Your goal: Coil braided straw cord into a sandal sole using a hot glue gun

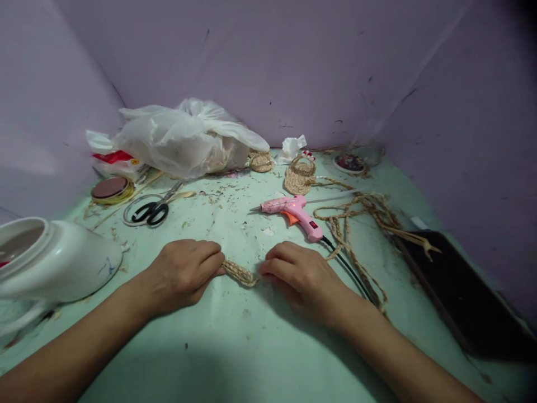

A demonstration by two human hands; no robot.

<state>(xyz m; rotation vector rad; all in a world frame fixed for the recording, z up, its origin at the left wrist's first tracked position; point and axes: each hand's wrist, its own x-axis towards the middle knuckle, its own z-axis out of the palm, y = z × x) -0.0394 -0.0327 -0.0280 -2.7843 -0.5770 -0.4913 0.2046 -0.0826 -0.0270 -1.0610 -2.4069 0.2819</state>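
Note:
My left hand (pixel 184 271) and my right hand (pixel 296 271) rest on the pale green table, both with fingers curled. Between them lies a short stretch of braided straw rope (pixel 240 273); each hand pinches one end of it. The rope runs on under my right hand and out to a loose tangle of braided rope (pixel 356 215) at the right. A pink hot glue gun (pixel 293 211) lies just beyond my hands, nozzle pointing left, its black cord trailing past my right wrist.
Black-handled scissors (pixel 151 211) lie at the left, near a round tin (pixel 109 188) and a white jar (pixel 50 260) on its side. A plastic bag (pixel 184 137) sits at the back. A woven straw piece (pixel 300 176) lies behind the gun. A dark flat slab (pixel 457 291) lies at the right.

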